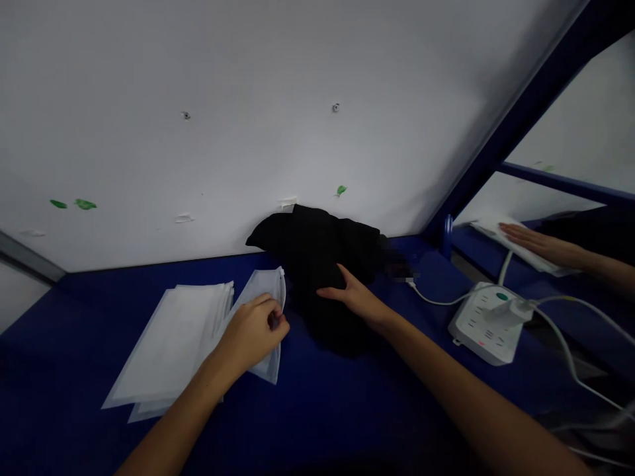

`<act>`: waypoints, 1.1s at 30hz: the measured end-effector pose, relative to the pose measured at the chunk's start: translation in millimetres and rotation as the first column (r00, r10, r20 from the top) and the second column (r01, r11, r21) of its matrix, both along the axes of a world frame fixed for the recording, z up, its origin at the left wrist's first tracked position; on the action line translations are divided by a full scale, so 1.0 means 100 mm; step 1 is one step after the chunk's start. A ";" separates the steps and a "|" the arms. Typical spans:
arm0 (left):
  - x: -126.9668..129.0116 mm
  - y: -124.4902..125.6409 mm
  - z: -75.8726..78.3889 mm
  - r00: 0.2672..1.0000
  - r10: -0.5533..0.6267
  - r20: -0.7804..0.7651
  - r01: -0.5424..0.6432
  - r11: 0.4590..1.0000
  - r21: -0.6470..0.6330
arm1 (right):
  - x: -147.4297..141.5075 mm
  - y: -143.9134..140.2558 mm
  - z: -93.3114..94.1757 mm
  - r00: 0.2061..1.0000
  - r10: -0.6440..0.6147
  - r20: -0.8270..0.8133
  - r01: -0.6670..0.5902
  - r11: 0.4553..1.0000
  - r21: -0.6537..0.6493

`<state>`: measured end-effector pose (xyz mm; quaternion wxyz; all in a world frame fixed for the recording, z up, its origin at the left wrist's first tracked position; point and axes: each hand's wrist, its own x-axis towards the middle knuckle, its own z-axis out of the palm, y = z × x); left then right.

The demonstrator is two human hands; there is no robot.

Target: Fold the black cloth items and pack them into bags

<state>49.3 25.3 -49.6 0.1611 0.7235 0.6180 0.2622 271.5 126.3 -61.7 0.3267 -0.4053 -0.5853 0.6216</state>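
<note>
My left hand [255,330] is closed, with thumb and fingertips together at the right edge of a frosted white zip bag [268,367]. The hand covers part of that bag, and its slider shows at the top corner. Left of it lies a loose stack of similar zip bags [163,344], partly behind my left forearm. My right hand [360,297] rests against a bunched black cloth item [317,258], thumb and forefinger spread apart. Its other fingers are hard to see against the dark fabric.
The blue tabletop [307,423] meets a white wall panel [248,145]. A white power strip [489,324] with a plug and trailing cables stands at right. Beyond the blue frame [510,119], another person's hand [546,244] lies flat on white sheets or bags [516,228].
</note>
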 end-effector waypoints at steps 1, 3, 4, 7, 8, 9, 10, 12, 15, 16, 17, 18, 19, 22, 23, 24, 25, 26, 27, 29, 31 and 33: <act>0.00 0.00 0.00 1.000 0.002 0.002 -0.002 1.000 0.022 | 0.00 0.00 -0.02 0.999 -0.016 0.028 0.014 0.999 0.053; 0.01 0.01 0.01 1.000 -0.005 0.004 0.004 0.998 0.067 | -0.01 -0.01 -0.05 0.994 -0.071 0.080 0.052 0.975 0.214; 0.01 0.01 0.01 1.000 -0.011 0.003 0.011 0.996 0.086 | -0.02 -0.03 -0.05 0.990 -0.098 0.100 0.063 0.949 0.308; 0.03 0.00 0.00 0.999 -0.045 -0.008 0.045 0.993 0.108 | -0.03 -0.10 -0.04 0.979 -0.127 0.158 0.029 0.858 0.513; 0.04 0.00 -0.01 0.998 -0.055 -0.013 0.056 0.992 0.110 | -0.04 -0.13 -0.03 0.974 -0.128 0.185 0.007 0.839 0.543; 0.04 -0.01 -0.01 0.998 -0.067 -0.017 0.068 0.992 0.109 | -0.04 -0.16 -0.02 0.969 -0.128 0.213 -0.013 0.830 0.557; 0.05 -0.01 -0.01 0.997 -0.079 -0.017 0.080 0.991 0.107 | -0.05 -0.18 -0.01 0.964 -0.126 0.236 -0.028 0.830 0.557; 0.06 -0.01 -0.02 0.995 -0.100 -0.009 0.100 0.990 0.098 | -0.06 -0.21 0.00 0.956 -0.121 0.266 -0.044 0.840 0.540; 0.06 -0.01 -0.02 0.993 -0.118 0.013 0.117 0.991 0.068 | -0.07 -0.24 0.00 0.949 -0.113 0.296 -0.060 0.852 0.520; 0.06 -0.01 -0.01 0.992 -0.123 0.019 0.122 0.991 0.056 | -0.07 -0.25 0.01 0.946 -0.111 0.305 -0.067 0.854 0.517; 0.06 -0.01 -0.01 0.991 -0.128 0.022 0.127 0.991 0.043 | -0.07 -0.26 0.02 0.943 -0.109 0.315 -0.072 0.855 0.514; 0.06 -0.01 -0.01 0.991 -0.134 0.024 0.133 0.991 0.033 | -0.07 -0.27 0.03 0.940 -0.108 0.324 -0.079 0.855 0.513; 0.07 -0.01 -0.02 0.990 -0.138 0.027 0.138 0.990 0.027 | -0.07 -0.29 0.04 0.936 -0.109 0.334 -0.084 0.852 0.516; 0.08 -0.01 -0.03 0.987 -0.153 0.050 0.152 0.988 0.024 | -0.08 -0.31 0.07 0.922 -0.089 0.376 -0.132 0.842 0.523; 0.09 -0.01 -0.03 0.986 -0.157 0.061 0.156 0.987 0.023 | -0.08 -0.32 0.07 0.916 -0.072 0.394 -0.158 0.839 0.520; 0.09 -0.01 -0.04 0.984 -0.162 0.072 0.161 0.987 0.018 | -0.08 -0.31 0.07 0.911 -0.054 0.410 -0.182 0.837 0.516; 0.10 -0.01 -0.05 0.983 -0.165 0.082 0.165 0.986 0.012 | -0.08 -0.31 0.07 0.906 -0.037 0.421 -0.202 0.837 0.509; 0.10 -0.01 -0.05 0.981 -0.168 0.092 0.168 0.986 0.005 | -0.08 -0.30 0.06 0.903 -0.024 0.429 -0.217 0.838 0.502; 0.11 -0.01 -0.06 0.980 -0.170 0.101 0.171 0.985 -0.001 | -0.08 -0.29 0.06 0.902 -0.014 0.432 -0.225 0.838 0.497; 0.11 -0.01 -0.06 0.977 -0.175 0.120 0.178 0.984 -0.011 | -0.07 -0.26 0.05 0.903 0.004 0.430 -0.235 0.842 0.486; 0.11 -0.01 -0.06 0.972 -0.189 0.136 0.193 0.981 -0.013 | -0.08 -0.25 0.05 0.905 0.037 0.424 -0.254 0.846 0.468; 0.11 -0.01 -0.05 0.965 -0.213 0.154 0.217 0.976 -0.012 | -0.08 -0.26 0.06 0.906 0.085 0.415 -0.285 0.847 0.448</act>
